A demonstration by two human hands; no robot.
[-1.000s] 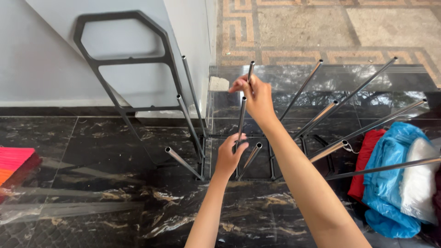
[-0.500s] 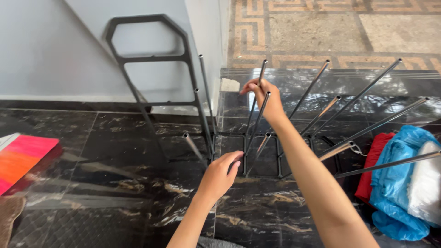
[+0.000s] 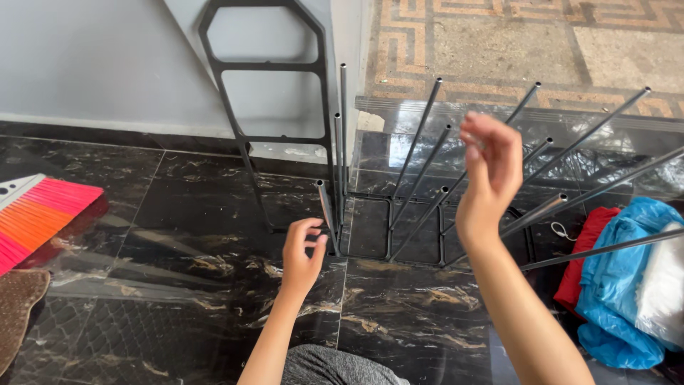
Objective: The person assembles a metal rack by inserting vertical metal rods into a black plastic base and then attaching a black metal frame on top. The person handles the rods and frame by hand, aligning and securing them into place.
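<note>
A dark plastic base frame (image 3: pixel 390 253) lies on the black marble floor with several steel tubes (image 3: pixel 422 171) standing up out of it at different slants. My left hand (image 3: pixel 302 255) hovers low beside the shortest tube (image 3: pixel 326 214) at the frame's left corner, fingers loosely curled and holding nothing. My right hand (image 3: pixel 489 173) is raised in front of the middle tubes, fingers apart and empty, touching none of them. A second dark frame panel (image 3: pixel 265 71) leans upright against the grey wall behind.
A pink and orange broom head (image 3: pixel 35 217) and a brown mat (image 3: pixel 18 314) lie at the left. Red cloth (image 3: pixel 586 253) and blue and white plastic bags (image 3: pixel 627 285) sit at the right. A glossy step (image 3: pixel 499 114) rises to patterned tiles beyond.
My right hand has let go of the tall tube it held and pulled back toward me. My left hand came off its tube and moved left. The view shifted left.
</note>
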